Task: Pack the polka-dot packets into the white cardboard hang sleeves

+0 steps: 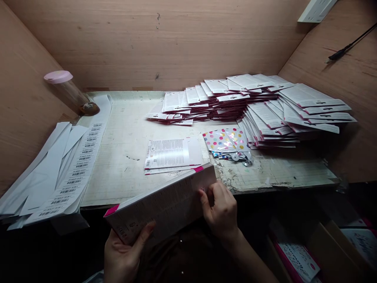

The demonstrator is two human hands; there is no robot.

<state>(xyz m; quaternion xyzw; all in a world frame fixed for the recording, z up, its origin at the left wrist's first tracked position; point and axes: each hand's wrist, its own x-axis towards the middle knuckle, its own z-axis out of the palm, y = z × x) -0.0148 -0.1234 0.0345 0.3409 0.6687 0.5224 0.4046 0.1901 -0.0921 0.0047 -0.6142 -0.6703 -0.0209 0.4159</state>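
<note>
A long printed card point(159, 206) with pink-tipped ends is held just above the front edge of the worktable point(118, 157), steadied at both ends: the lower end rests in the left hand point(120, 255), thumb spread on top, while the right hand point(220, 212) pinches the upper end closely.

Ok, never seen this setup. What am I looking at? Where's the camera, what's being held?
No machine here: this is a single picture from a camera worn on a person's head, looking forward and down. The left hand and right hand hold a long printed card with pink-edged ends. On the worn white board lie a fanned heap of similar cards, a polka-dot foil packet and one flat printed card. Strips of barcode labels sit at the left, and a pink-lidded bottle lies tilted at the back left.
</note>
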